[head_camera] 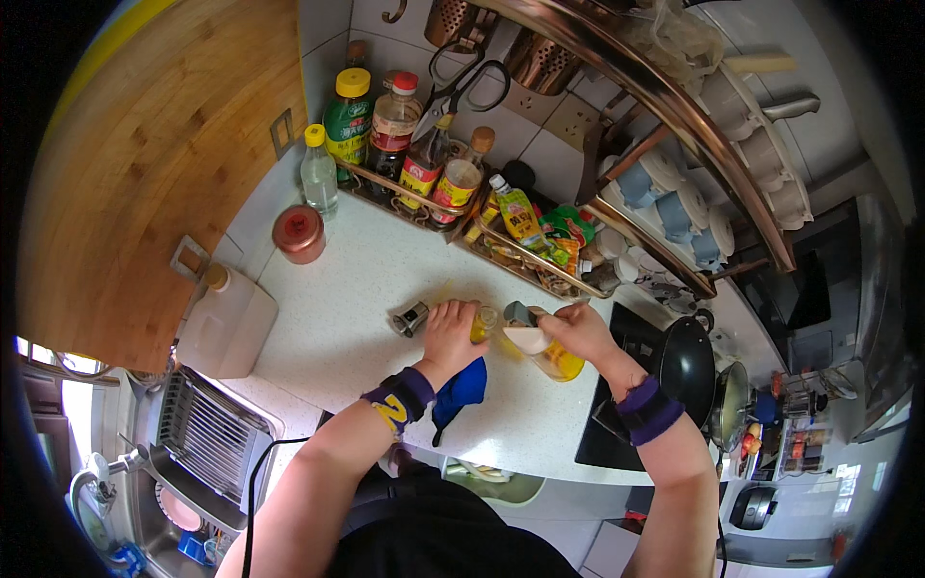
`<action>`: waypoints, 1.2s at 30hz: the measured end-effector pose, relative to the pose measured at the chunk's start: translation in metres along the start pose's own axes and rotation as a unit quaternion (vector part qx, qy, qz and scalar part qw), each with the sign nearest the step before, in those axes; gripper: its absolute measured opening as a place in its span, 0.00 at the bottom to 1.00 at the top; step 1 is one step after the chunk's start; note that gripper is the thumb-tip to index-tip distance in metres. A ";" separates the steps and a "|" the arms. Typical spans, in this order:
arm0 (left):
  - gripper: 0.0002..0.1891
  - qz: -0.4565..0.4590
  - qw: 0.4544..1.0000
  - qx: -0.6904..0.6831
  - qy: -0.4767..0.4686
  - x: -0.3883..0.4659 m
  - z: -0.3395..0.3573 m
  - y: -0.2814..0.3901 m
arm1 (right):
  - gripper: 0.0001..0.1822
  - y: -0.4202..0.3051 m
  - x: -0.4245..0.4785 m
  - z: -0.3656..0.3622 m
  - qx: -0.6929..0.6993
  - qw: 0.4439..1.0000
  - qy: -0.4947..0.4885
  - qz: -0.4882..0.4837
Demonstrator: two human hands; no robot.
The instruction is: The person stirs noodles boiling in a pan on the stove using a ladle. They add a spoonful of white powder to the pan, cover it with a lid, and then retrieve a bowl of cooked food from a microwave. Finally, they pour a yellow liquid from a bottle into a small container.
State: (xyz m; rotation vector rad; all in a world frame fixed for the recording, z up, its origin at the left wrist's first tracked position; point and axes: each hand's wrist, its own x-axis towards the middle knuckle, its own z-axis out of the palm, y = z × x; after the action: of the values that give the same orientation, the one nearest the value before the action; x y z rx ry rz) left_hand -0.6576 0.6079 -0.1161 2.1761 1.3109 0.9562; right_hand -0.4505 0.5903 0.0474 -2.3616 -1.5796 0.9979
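My left hand [452, 336] is wrapped around a small clear glass bottle [480, 326] with yellow liquid in it, its open-looking mouth facing up. In my right hand [582, 331] is a clear jug [558, 363] with a pale lid [526, 339] and a grey top part [520, 314]. Yellow liquid lies in the tilted jug, whose top leans towards the bottle; whether anything flows between them I cannot tell. Just left of my left hand, a metal and dark bottle top [410, 318] rests on the white countertop [347, 296]. A blue cloth [462, 390] lies nearer to my body.
Sauce bottles [419, 166] and seasoning packets [524, 217] fill a copper-coloured rack behind. A red-lidded jar [299, 233] and a large plastic jug [227, 321] stand left. To the right are a black cooktop [614, 433] and a wok [686, 357]. The sink [155, 535] is lower left.
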 end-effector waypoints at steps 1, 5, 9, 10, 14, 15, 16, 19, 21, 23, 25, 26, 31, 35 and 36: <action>0.33 0.004 1.000 -0.012 0.001 -0.002 -0.007 0.004 | 0.30 -0.007 -0.004 -0.003 -0.017 1.000 0.003 0.004; 0.33 0.005 0.997 -0.079 -0.003 -0.008 -0.037 0.022 | 0.29 -0.029 -0.022 -0.013 -0.104 0.994 0.039 -0.023; 0.33 0.005 0.994 -0.105 -0.001 -0.018 -0.065 0.035 | 0.28 -0.050 -0.040 -0.018 -0.165 0.983 0.058 -0.055; 0.34 0.004 0.994 -0.106 0.002 -0.020 -0.070 0.036 | 0.27 -0.057 -0.045 -0.019 -0.170 0.982 0.056 -0.060; 0.35 0.007 0.994 -0.109 0.012 -0.028 -0.082 0.042 | 0.26 -0.069 -0.060 -0.018 -0.202 0.973 0.068 -0.084; 0.35 0.010 0.994 -0.109 0.015 -0.030 -0.085 0.043 | 0.26 -0.071 -0.062 -0.017 -0.214 0.970 0.076 -0.092; 0.35 0.010 0.994 -0.108 0.016 -0.032 -0.088 0.045 | 0.26 -0.074 -0.065 -0.017 -0.220 0.968 0.073 -0.095; 0.34 0.009 0.994 -0.107 0.019 -0.037 -0.095 0.049 | 0.26 -0.083 -0.072 -0.018 -0.239 0.963 0.067 -0.105; 0.34 0.008 0.994 -0.109 0.022 -0.040 -0.098 0.049 | 0.25 -0.087 -0.075 -0.018 -0.253 0.958 0.066 -0.114; 0.34 0.005 0.994 -0.108 0.025 -0.044 -0.101 0.049 | 0.25 -0.095 -0.081 -0.019 -0.270 0.953 0.067 -0.122; 0.34 0.004 0.994 -0.109 0.025 -0.046 -0.102 0.049 | 0.25 -0.099 -0.085 -0.019 -0.288 0.945 0.073 -0.135; 0.34 0.005 0.994 -0.108 0.025 -0.047 -0.103 0.049 | 0.26 -0.099 -0.085 -0.018 -0.296 0.941 0.077 -0.146; 0.35 0.007 0.994 -0.109 0.022 -0.050 -0.108 0.054 | 0.26 -0.104 -0.092 -0.020 -0.341 0.920 0.090 -0.171; 0.35 0.010 0.993 -0.114 0.033 -0.051 -0.108 0.056 | 0.27 -0.111 -0.096 -0.022 -0.363 0.912 0.085 -0.172; 0.35 0.012 0.993 -0.115 0.038 -0.051 -0.108 0.057 | 0.27 -0.112 -0.097 -0.023 -0.367 0.910 0.084 -0.172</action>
State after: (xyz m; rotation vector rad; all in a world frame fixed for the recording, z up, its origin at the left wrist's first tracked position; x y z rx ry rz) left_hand -0.7204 0.5370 -0.0235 2.0005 1.1479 1.1492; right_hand -0.5465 0.5623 0.1586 -2.3074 -2.4900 0.1092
